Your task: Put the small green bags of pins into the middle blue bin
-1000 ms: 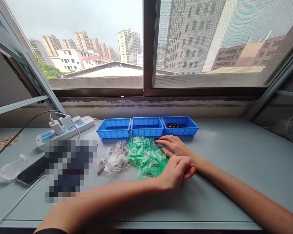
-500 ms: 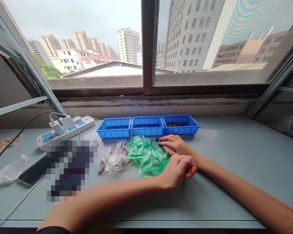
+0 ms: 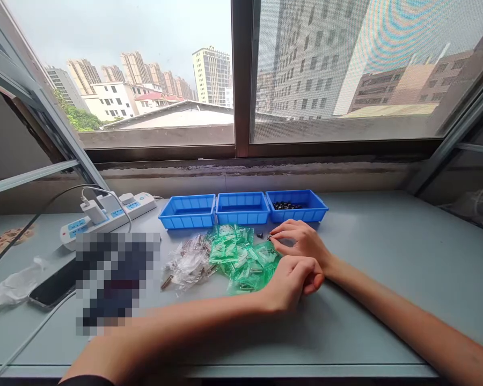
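My right hand [image 3: 301, 242] rests on the table just in front of the right blue bin. Its thumb and fingertips pinch a small dark metal piece [image 3: 269, 237]. A similar small dark piece [image 3: 260, 235] lies on the table just left of those fingertips. Curled into a fist, my left hand [image 3: 295, 280] sits nearer me, beside the right edge of the green packets [image 3: 245, 260]; whatever it holds is hidden. Left of the green pile are clear plastic packets [image 3: 189, 261] with metal pins inside.
Three blue bins stand in a row at the back: the left bin [image 3: 188, 221], the middle bin [image 3: 242, 216] and the right bin [image 3: 316, 213], which contains small black pieces [image 3: 286, 206]. A power strip [image 3: 112, 214], a phone [image 3: 52, 287] and cables occupy the left side.
My right hand has shifted slightly right, drawing its fingertips together on a small piece. The other small piece now shows uncovered on the table. My left hand stays nearly still.
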Demonstrator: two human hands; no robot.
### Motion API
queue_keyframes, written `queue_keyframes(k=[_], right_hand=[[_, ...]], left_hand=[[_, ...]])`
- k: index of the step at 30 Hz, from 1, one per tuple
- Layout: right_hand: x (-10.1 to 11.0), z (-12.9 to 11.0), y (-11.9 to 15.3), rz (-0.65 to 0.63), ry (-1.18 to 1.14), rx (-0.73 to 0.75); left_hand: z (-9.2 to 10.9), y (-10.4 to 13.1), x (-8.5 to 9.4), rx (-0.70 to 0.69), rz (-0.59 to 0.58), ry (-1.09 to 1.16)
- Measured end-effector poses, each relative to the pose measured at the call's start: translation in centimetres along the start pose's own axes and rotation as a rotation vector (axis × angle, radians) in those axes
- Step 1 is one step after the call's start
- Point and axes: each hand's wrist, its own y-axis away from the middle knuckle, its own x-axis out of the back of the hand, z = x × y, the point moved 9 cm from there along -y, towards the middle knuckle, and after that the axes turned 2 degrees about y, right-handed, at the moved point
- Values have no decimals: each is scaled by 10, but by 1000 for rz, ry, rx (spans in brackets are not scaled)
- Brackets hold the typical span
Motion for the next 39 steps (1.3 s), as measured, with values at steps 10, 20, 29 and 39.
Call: queue_keyframes(k=[10, 20, 29, 39], right_hand=[[-8, 5, 1, -77, 0, -20], [-12, 11, 3, -98, -4, -65], [-10, 17, 2, -120, -37, -176], [7, 31, 2, 48, -216, -339]], left_hand=[[-1, -1, -2, 5, -6, 30], [-1, 0, -1, 16, 6, 45], [-3, -1, 0, 20, 3, 31], [-2, -1, 3, 4, 63, 103]])
